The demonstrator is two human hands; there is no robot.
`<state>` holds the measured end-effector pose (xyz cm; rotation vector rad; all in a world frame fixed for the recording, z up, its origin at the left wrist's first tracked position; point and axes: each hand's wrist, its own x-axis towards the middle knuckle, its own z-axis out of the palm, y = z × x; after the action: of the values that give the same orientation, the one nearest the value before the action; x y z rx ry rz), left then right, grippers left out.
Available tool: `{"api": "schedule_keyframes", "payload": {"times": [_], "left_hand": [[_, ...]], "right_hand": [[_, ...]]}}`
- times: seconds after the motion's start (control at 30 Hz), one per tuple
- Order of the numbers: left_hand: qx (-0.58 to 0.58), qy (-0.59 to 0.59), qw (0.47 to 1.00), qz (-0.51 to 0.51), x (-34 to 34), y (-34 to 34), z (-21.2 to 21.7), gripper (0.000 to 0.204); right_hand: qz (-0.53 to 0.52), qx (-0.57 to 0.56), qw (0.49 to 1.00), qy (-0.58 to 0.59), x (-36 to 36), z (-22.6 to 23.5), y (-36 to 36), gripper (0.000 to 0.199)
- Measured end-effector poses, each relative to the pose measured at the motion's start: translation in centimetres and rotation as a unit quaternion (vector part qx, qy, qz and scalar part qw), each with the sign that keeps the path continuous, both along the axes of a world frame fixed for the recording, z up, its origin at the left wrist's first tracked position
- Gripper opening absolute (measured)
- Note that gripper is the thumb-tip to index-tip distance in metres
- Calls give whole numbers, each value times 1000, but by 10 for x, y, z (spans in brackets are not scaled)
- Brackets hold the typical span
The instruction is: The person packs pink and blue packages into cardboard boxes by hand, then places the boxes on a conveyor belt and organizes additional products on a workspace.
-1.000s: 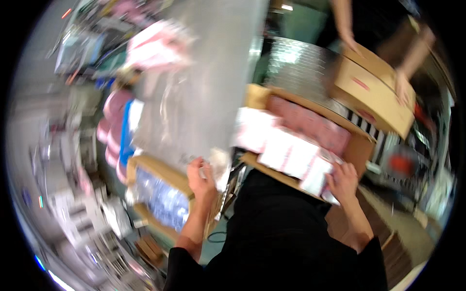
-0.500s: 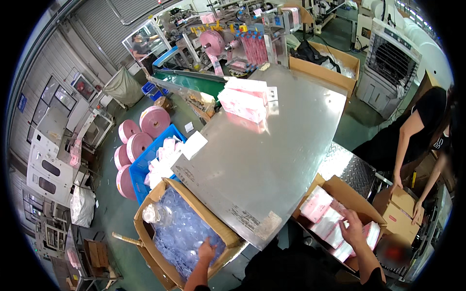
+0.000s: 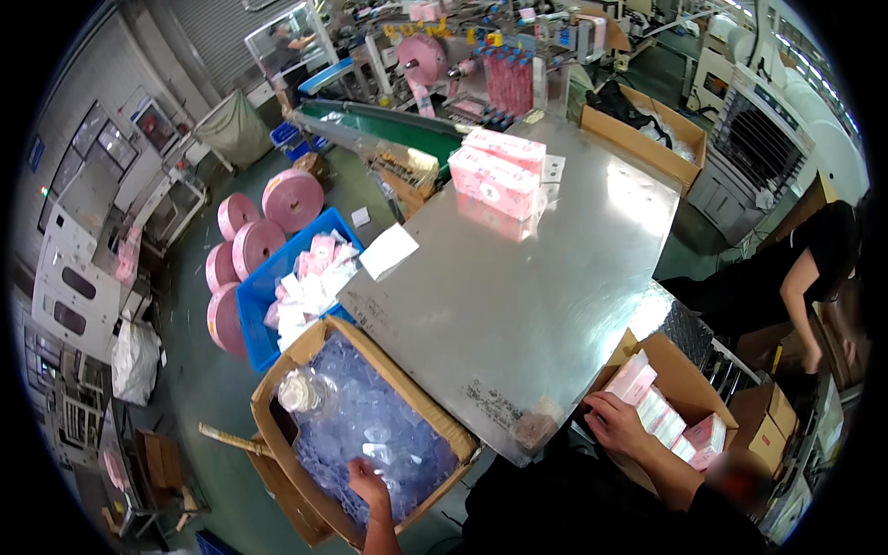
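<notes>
My left hand [image 3: 368,483] is over a cardboard box [image 3: 268,400] filled with thin clear bluish plastic pieces [image 3: 379,416]. Its fingers are curled together near the plastic, and what they may hold is too small to make out. My right hand [image 3: 617,424] hovers at the left side of a carton [image 3: 708,377] to my right, its fingers apart and nothing held. Inside that carton stand several pink-and-white wrapped packs [image 3: 661,414], partly hidden by my right hand and forearm.
A steel table [image 3: 509,324] lies ahead, bearing two pink-and-white packs [image 3: 495,180] at its far end. Left of it are a blue crate [image 3: 254,314] of wrapper scraps and several pink film rolls [image 3: 294,199]. A co-worker [image 3: 800,268] bends over cartons at right.
My right hand has moved left, from above the packs to the carton's left side. My left hand has drawn slightly back toward me. The view has shifted, and the co-worker's arms have moved.
</notes>
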<state>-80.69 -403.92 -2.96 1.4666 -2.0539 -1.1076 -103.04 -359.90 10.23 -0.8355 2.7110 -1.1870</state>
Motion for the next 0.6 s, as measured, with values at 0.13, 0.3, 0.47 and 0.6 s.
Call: {"api": "schedule_keyframes", "payload": {"times": [0.13, 0.3, 0.47, 0.6], "left_hand": [[-1, 211, 975, 69, 16, -17, -13, 29], [-108, 103, 984, 98, 19, -16, 1, 36], [-114, 130, 976, 134, 25, -35, 8, 28], [-74, 287, 941, 163, 5, -38, 49, 28]], "right_hand": [[53, 1, 999, 1, -7, 2, -31, 28], [143, -42, 988, 34, -10, 8, -90, 26], [225, -60, 972, 37, -3, 15, -146, 23], [259, -135, 951, -102, 11, 9, -198, 29]]}}
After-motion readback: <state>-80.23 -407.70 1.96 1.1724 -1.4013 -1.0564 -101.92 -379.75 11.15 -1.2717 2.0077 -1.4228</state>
